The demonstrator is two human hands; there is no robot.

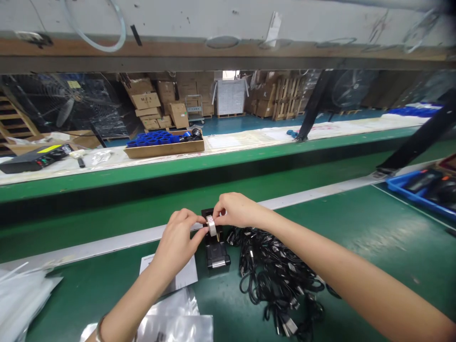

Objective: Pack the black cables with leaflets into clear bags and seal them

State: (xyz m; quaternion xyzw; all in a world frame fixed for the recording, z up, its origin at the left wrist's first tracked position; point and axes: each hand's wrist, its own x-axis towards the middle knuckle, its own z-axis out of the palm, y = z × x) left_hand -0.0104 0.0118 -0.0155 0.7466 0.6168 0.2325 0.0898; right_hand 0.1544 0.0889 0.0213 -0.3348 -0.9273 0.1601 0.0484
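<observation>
A small white roll of tape (211, 226), with faint reddish marks on it, is held between the fingertips of both hands. My left hand (181, 236) pinches it from the left, thumb and forefinger closed on its edge. From the right, my right hand (235, 210) grips the other side with its fingers curled in. Right below and behind the roll stands a black tape dispenser (215, 251) on the green bench. Whether the roll touches the dispenser I cannot tell. A heap of black cables (272, 263) lies under my right forearm.
A printed white sheet (187, 274) and clear plastic bags (178, 327) lie by my left forearm. More bags (24, 297) are at far left. A blue tray (406, 190) of black items sits at right. Beyond, a raised ledge carries a cardboard box (164, 150) of blue parts.
</observation>
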